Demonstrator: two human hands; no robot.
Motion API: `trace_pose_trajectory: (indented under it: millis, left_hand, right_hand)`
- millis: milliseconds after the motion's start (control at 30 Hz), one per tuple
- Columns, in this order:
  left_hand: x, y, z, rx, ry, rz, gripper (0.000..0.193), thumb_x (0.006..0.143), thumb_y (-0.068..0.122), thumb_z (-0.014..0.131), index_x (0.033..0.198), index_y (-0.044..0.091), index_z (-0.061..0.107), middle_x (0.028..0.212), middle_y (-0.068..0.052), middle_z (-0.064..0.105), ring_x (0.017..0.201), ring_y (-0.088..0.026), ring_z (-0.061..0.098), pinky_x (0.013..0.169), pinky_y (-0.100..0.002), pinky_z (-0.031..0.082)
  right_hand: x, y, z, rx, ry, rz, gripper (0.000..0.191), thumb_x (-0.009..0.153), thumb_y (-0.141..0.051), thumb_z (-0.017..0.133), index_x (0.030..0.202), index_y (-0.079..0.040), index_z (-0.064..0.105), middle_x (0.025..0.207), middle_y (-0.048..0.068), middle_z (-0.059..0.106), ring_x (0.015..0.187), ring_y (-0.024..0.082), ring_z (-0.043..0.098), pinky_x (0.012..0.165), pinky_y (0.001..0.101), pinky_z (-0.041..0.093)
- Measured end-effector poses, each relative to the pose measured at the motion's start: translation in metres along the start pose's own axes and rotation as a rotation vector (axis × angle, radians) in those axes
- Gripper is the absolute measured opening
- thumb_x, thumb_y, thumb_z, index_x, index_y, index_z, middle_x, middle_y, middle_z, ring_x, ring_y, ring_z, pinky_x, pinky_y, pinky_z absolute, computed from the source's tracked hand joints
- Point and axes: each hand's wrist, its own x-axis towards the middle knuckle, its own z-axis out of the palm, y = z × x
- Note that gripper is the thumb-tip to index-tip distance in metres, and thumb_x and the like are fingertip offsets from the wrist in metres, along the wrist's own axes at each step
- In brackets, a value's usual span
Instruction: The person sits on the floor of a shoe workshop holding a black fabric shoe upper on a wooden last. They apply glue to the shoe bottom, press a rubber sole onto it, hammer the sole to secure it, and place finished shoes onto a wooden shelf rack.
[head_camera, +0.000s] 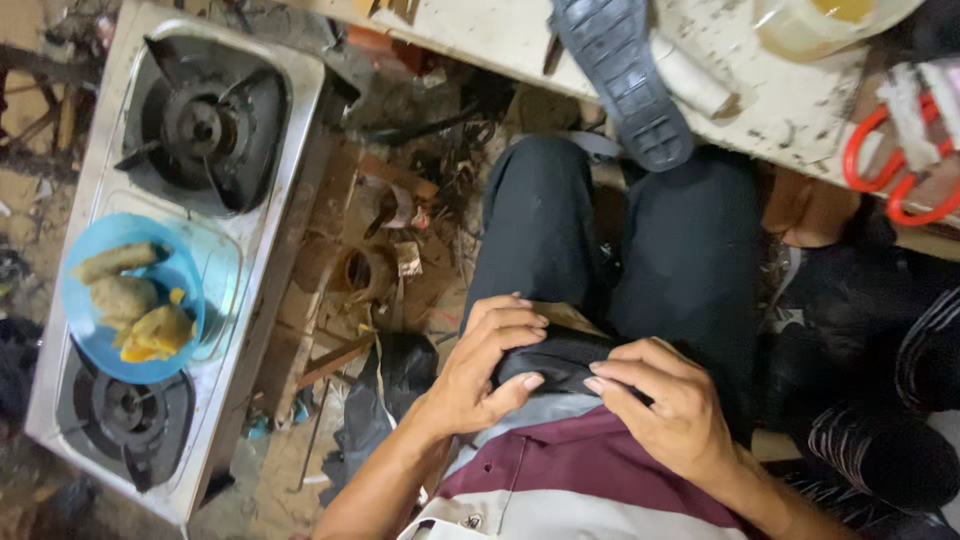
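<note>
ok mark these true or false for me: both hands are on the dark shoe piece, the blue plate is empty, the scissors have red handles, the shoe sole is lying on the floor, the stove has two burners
1. Both the left hand and the right hand grip the dark shoe piece in the lap. True.
2. The blue plate is empty. False: it holds pieces of fried food.
3. The scissors have red handles. True.
4. The shoe sole lies on the floor. False: it rests on the pale worktable, overhanging the edge.
5. The stove has two burners. True.
</note>
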Motion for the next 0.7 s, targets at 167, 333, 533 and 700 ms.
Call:
trace_pose_trajectory:
  millis: [167,333,533,700]
  left_hand:
    - [-0.039,-0.004,0.002,0.014,0.049,-0.149,0.048,0.087,0.017,0.078,0.128,0.003,0.057,0.135,-0.017,0.062,0.135,-0.038,0.054,0.119,-0.049,0.041]
    - [-0.059,-0.007,0.008,0.018,0.116,-0.217,0.047,0.087,0.017,0.078,0.126,0.003,0.057,0.134,-0.016,0.062,0.135,-0.037,0.054,0.119,-0.049,0.041]
    - [-0.063,-0.009,0.019,0.019,0.183,-0.227,0.043,0.087,0.016,0.078,0.123,0.002,0.059,0.129,-0.016,0.063,0.131,-0.036,0.054,0.116,-0.048,0.043]
    - [-0.069,-0.01,0.029,-0.007,0.234,-0.216,0.038,0.088,0.013,0.077,0.12,0.003,0.06,0.126,-0.016,0.064,0.126,-0.034,0.057,0.115,-0.047,0.044]
  right_hand:
    - [-0.003,-0.001,0.021,-0.051,-0.06,-0.099,0.018,0.075,-0.005,0.081,0.091,-0.002,0.076,0.087,0.008,0.069,0.079,0.022,0.067,0.067,0.0329,0.055]
    - [0.0,-0.003,0.032,-0.064,-0.11,-0.192,0.019,0.074,-0.005,0.081,0.092,-0.002,0.075,0.088,0.007,0.066,0.079,0.023,0.064,0.067,0.034,0.053]
    - [0.002,-0.006,0.038,-0.144,-0.107,-0.213,0.015,0.076,-0.003,0.079,0.09,-0.004,0.074,0.087,0.007,0.065,0.077,0.024,0.062,0.066,0.0352,0.053]
    - [0.001,-0.006,0.039,-0.253,-0.147,-0.199,0.01,0.08,-0.009,0.078,0.088,-0.006,0.074,0.085,0.005,0.064,0.078,0.024,0.062,0.069,0.0373,0.051]
